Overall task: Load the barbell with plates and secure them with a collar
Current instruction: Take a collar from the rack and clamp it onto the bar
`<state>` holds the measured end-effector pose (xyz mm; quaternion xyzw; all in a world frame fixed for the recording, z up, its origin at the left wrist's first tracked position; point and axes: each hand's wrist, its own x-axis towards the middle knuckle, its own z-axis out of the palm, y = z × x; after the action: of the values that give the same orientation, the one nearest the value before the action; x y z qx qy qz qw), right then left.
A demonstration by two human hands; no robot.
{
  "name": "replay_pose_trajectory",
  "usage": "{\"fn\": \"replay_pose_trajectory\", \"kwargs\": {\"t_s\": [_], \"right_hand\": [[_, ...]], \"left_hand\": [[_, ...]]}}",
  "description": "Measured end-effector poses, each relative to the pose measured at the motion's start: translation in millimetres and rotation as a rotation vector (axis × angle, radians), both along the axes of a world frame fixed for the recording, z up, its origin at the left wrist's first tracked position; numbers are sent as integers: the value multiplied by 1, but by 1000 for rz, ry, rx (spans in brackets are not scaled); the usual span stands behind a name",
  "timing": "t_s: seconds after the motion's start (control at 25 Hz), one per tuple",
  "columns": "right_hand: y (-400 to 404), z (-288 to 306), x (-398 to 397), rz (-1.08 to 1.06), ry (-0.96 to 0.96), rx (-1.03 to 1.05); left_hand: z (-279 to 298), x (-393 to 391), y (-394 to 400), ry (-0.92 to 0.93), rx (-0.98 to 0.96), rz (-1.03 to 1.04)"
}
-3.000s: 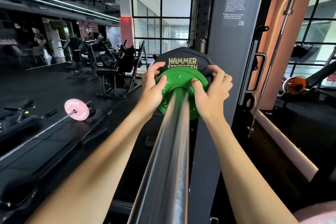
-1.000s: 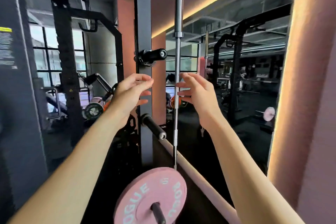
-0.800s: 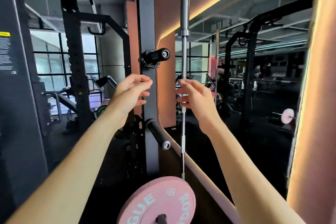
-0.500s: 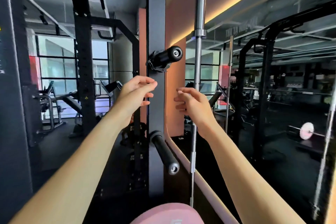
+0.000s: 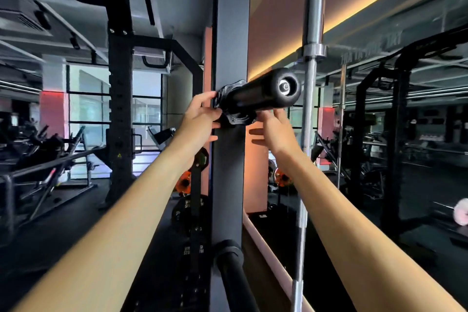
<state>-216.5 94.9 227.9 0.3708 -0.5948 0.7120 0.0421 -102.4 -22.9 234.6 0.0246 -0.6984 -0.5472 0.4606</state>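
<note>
A black collar (image 5: 235,109) sits at the base of a black storage peg (image 5: 268,90) on the grey rack upright (image 5: 230,33). My left hand (image 5: 201,118) grips the collar's left side, thumb on top and fingers underneath. My right hand (image 5: 274,130) reaches up from below; its fingertips touch the underside of the peg beside the collar, and the thumb sticks out to the left, free. The loaded barbell and its plates are out of view.
A steel barbell (image 5: 312,33) stands upright just right of the peg. A second black peg (image 5: 231,271) juts out low on the upright. Black plates (image 5: 187,213) hang behind the upright. A mirror wall on the right reflects a pink plate (image 5: 461,213).
I turned away from the green plate on the bar toward the rack. Over the last second both hands rose from mid-air to the upper peg, and the left took hold of the collar.
</note>
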Motion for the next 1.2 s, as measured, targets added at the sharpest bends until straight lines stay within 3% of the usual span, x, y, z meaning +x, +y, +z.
{"fn": "replay_pose_trajectory", "kwargs": {"t_s": [0.32, 0.52, 0.72, 0.88, 1.2], "right_hand": [[5, 5, 10, 176, -73, -207], [53, 4, 59, 276, -140, -315], [120, -10, 114, 356, -73, -388], [160, -29, 151, 406, -70, -376], [131, -69, 258, 581, -220, -273]], "left_hand": [[2, 7, 13, 49, -31, -19], [10, 58, 68, 66, -69, -6], [-7, 102, 138, 181, -107, 0], [-34, 141, 176, 211, -97, 39], [-62, 270, 174, 40, -1, 296]]}}
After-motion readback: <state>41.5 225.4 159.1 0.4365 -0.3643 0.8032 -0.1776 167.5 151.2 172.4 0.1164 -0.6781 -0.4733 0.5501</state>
